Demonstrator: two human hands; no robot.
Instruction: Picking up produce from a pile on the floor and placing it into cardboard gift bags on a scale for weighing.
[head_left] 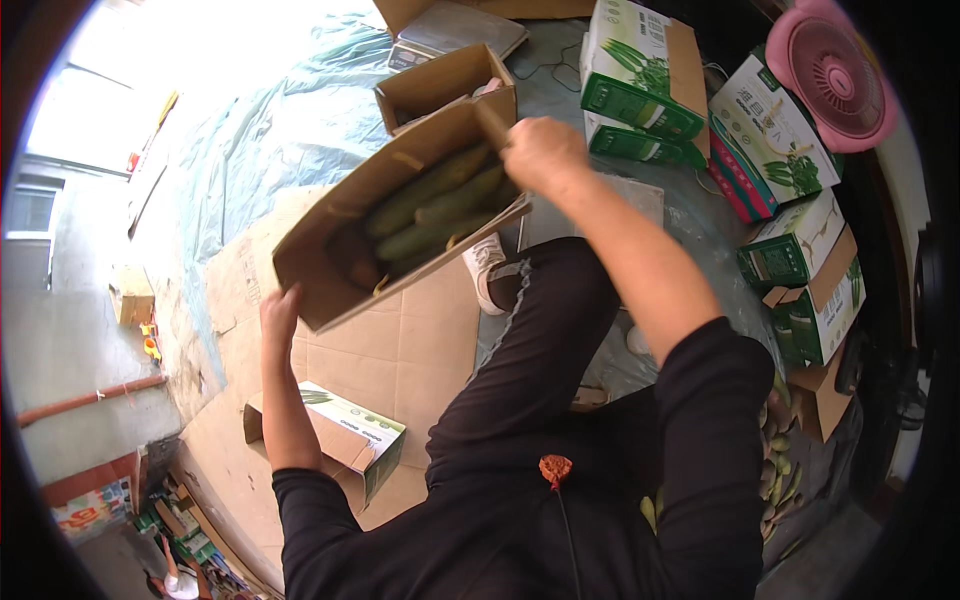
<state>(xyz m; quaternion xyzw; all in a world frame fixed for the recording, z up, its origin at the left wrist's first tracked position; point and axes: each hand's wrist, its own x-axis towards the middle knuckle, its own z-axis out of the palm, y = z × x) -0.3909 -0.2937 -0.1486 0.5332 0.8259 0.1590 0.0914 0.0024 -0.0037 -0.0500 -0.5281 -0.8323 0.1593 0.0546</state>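
Between my hands hangs an open cardboard box [325,305], tilted, above the cardboard sheets on the floor. Several long dark-green vegetables [430,240], cucumber-like, lie inside it side by side. My left hand [280,308] grips the box's near left corner. At the opposite end, my right hand [545,155] is closed over the upper edge. Both hands' fingers are partly hidden by the cardboard. Just beyond this box stands a smaller open brown box [440,75], its contents mostly hidden.
Flattened cardboard [400,370] covers the floor, with a printed box [350,435] on it near my left forearm. Several green-and-white boxes [640,75] stand at the right, beside a pink fan [832,75]. A flat scale [455,35] sits at the back. Loose vegetables [780,470] lie at lower right.
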